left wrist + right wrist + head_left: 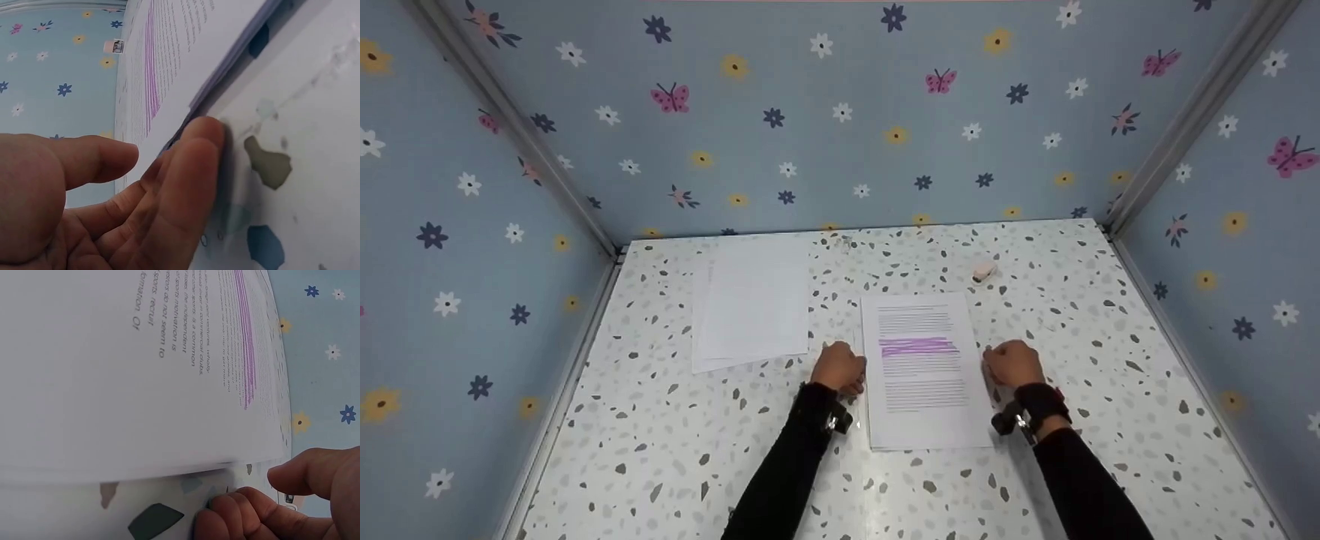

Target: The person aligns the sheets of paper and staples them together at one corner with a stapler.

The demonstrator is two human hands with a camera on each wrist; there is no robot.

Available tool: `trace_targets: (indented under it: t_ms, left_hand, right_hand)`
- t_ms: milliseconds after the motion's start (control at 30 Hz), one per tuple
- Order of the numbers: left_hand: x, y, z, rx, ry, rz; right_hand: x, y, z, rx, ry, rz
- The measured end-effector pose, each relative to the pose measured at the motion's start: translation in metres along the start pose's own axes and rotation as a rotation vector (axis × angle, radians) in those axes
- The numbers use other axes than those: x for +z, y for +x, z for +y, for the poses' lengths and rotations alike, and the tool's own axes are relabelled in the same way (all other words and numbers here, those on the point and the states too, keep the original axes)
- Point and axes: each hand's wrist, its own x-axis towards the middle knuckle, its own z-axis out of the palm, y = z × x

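Note:
A stack of printed sheets (922,412) lies on the speckled table, its top page marked with purple highlighter strokes (919,346) across some lines. At its left edge is my left hand (838,369); in the left wrist view its bent fingers (188,185) reach the stack's side, the thumb apart above them. By the right edge rests my right hand (1014,364). The right wrist view has its fingers (225,517) loosely curled on the tabletop just beside the paper edge, the thumb (304,472) held away. Neither hand grips the sheets.
Several pale sheets (754,300) lie slightly fanned at the back left of the table (660,465). A small pale pink object (984,271) with a dark end sits behind the stack to the right. Flower-patterned walls (840,150) enclose the back and both sides.

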Motion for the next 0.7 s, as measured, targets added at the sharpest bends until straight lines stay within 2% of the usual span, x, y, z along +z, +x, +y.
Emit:
trace_targets:
  t_ms: [167, 433, 700]
  left_hand:
    - [0.0031, -0.0016, 0.0003, 0.051, 0.060, 0.023]
    - [0.0058, -0.0004, 0.0015, 0.071, 0.017, 0.013]
    - [0.0042, -0.0020, 0.0005, 0.077, -0.002, -0.001]
  right_hand:
    - [0.0057, -0.0007, -0.0028, 0.006, -0.001, -0.011]
    - [0.0090, -0.0012, -0.0070, 0.025, -0.003, 0.022]
    - [0.0079, -0.0011, -0.0047, 0.018, 0.000, -0.004]
